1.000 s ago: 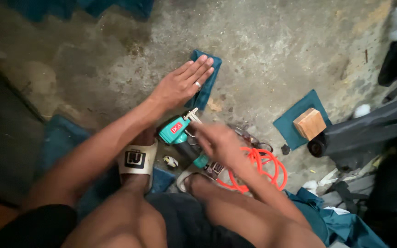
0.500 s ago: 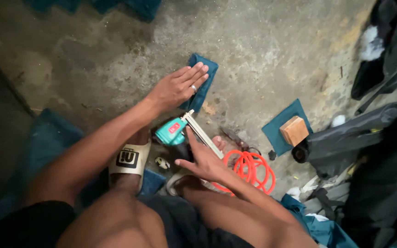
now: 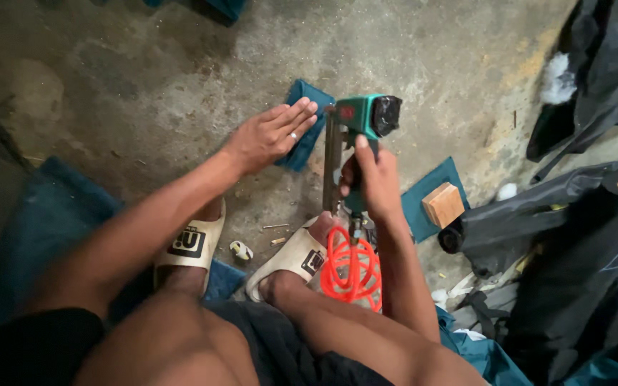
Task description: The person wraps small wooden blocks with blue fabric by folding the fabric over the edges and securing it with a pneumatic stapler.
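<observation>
Pressing flat, your left hand point(image 3: 270, 136) lies open, fingers together, on the small teal fabric-covered block point(image 3: 307, 123) near the middle of the bare concrete floor point(image 3: 144, 78). Your right hand point(image 3: 372, 180) is clamped round the green pneumatic staple gun point(image 3: 357, 132), raised just beside the block, orange coiled air hose point(image 3: 350, 264) trailing below. Keep your fingertips well back from the nose; seat it square on the fabric.
</observation>
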